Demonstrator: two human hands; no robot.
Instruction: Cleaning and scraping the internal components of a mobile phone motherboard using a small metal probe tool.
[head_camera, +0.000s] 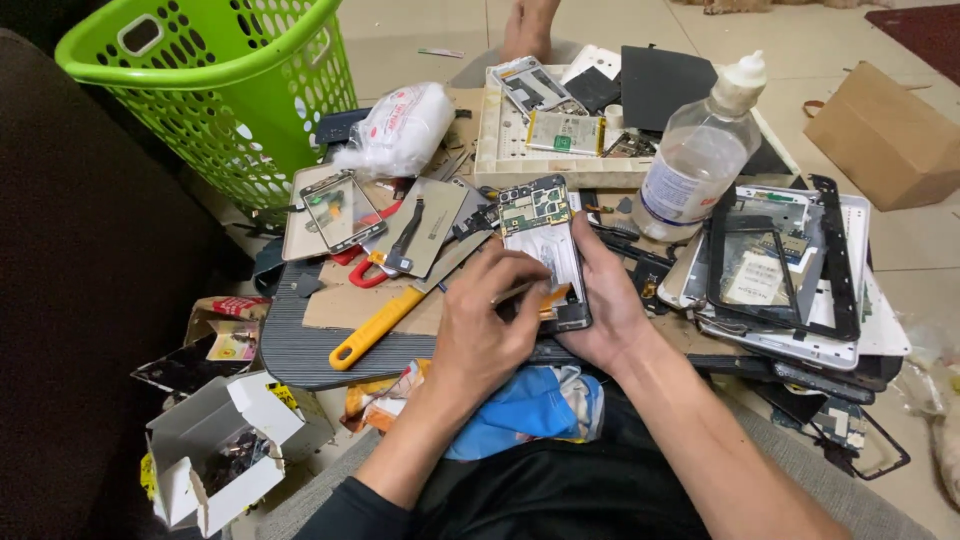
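Cluttered desk (300, 350) leaves little room; right hand (610, 300) grips opened phone (545, 250), board exposed; left hand (485, 330) pinches thin tool (512, 292)

Opened phone (541, 245) lay mid-scene on board (300, 345), cradled from right by right hand (610, 300). Left hand (480, 335) sat at near-left of phone, thin tool (512, 292) pinched in fingertips, tip on phone's lower part. Knife (400, 305) lay left of hands. Basket (215, 90) stood far left. Tray (500, 150) sat behind phone, bottle (695, 160) at tray's right end. Stack of phone frames (790, 270) lay right. Open box (215, 455) sat near left.
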